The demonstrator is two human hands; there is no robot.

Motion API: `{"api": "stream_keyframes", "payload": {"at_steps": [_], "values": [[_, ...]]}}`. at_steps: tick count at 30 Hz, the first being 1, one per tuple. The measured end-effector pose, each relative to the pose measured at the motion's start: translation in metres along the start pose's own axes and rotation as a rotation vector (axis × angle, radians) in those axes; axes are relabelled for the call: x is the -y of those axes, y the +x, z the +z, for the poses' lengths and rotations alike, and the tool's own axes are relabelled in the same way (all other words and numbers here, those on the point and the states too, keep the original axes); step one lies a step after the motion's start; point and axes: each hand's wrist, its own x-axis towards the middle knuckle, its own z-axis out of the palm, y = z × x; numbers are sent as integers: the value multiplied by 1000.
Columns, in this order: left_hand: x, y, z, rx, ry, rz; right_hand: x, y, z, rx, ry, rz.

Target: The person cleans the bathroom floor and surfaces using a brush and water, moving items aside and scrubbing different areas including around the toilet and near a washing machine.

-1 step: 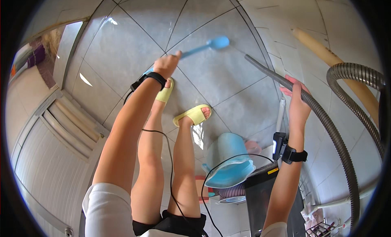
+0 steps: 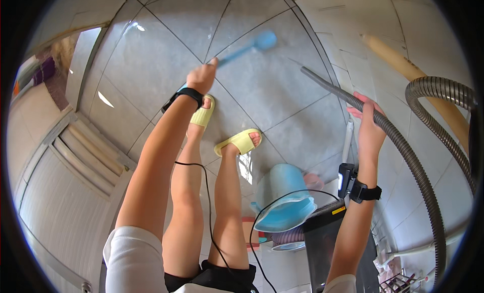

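Firmly, the left grip (image 2: 200,79) clenches a blue tool (image 2: 242,51) jutting forward-right, while the right grip (image 2: 370,120) clasps a hose (image 2: 402,142).

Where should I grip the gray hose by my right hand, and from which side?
Probably the slim ribbed stretch behind its free end, from the near side, where the right hand already has the gray hose. It is narrow and round there, so thumb and fingers can curl around it, leaving the end clear.
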Motion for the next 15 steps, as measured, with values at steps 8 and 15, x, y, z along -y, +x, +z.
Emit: {"api": "stream_keyframes", "payload": {"at_steps": [8,15], "values": [[23,-5,1,33,11,2,-6,3,4,24,-16,-26],[20,50,-22,-197,-101,-121,-13,39,-5,-99,-107,-126]]}}
